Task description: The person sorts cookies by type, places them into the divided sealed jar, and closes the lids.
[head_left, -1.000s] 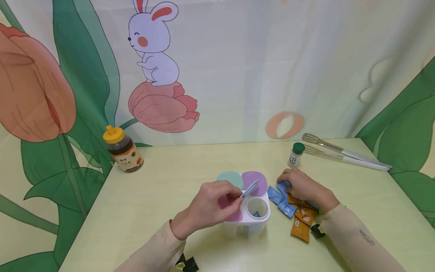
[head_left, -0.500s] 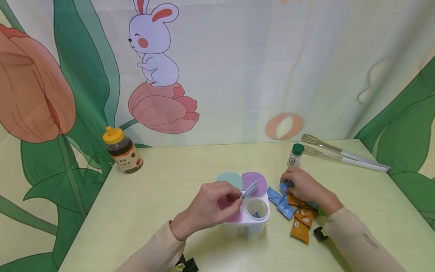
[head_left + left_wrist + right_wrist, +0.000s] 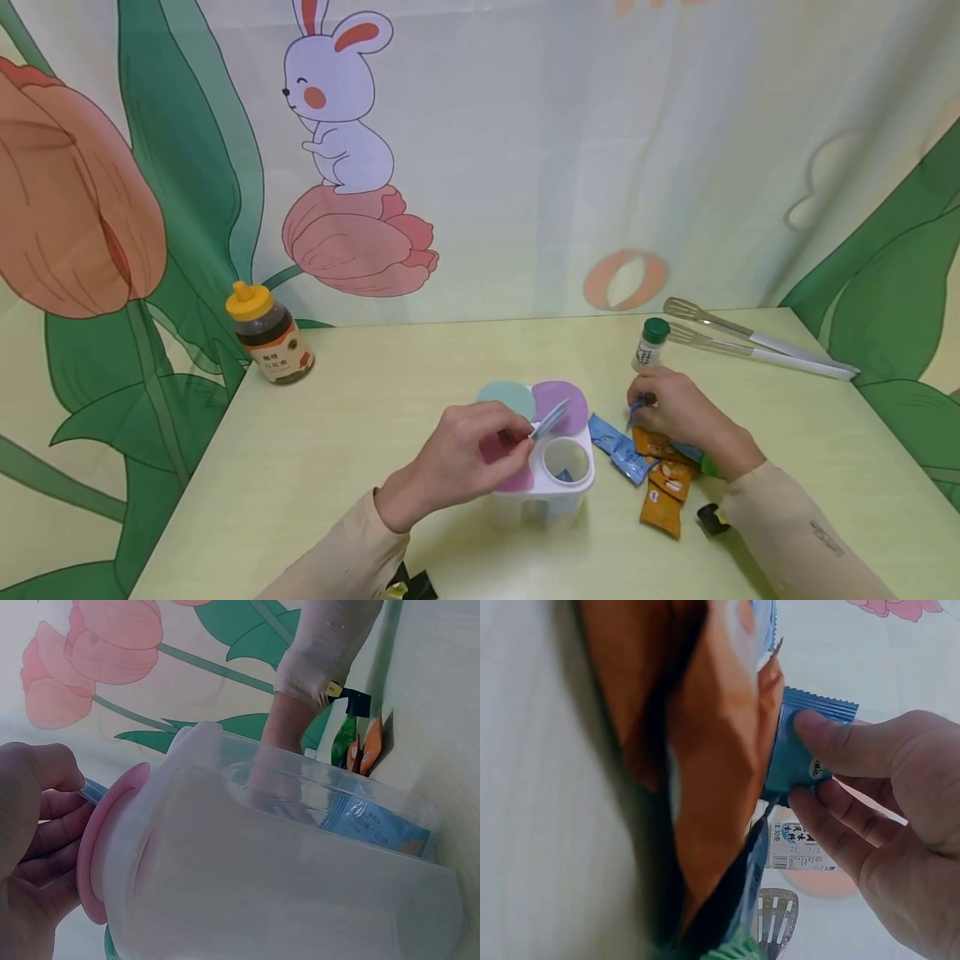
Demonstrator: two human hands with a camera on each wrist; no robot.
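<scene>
My left hand (image 3: pixel 472 442) pinches the raised light blue lid (image 3: pixel 552 418) of a white container (image 3: pixel 540 493) with several round compartments. Its teal lid (image 3: pixel 506 398), purple lid (image 3: pixel 564 404) and pink lid (image 3: pixel 517 477) are down. Through the clear wall in the left wrist view, a blue packet (image 3: pixel 375 823) lies inside the uncovered compartment. My right hand (image 3: pixel 686 408) pinches another blue packet (image 3: pixel 799 750) between thumb and fingers, at the far side of a pile of snack packets. Orange packets (image 3: pixel 663 508) and loose blue packets (image 3: pixel 632 460) make up that pile; a green packet (image 3: pixel 711 467) is partly hidden by the wrist.
Behind the right hand stands a small jar with a green cap (image 3: pixel 654 332). Metal tongs with white handles (image 3: pixel 772 354) lie at the back right. A honey bottle with a yellow cap (image 3: pixel 273 337) stands back left, before a printed curtain (image 3: pixel 495 167).
My right hand has shifted slightly to the right, drawing the blue packet away from the other blue ones and turning it more edge-on. The left hand keeps holding the lid in place.
</scene>
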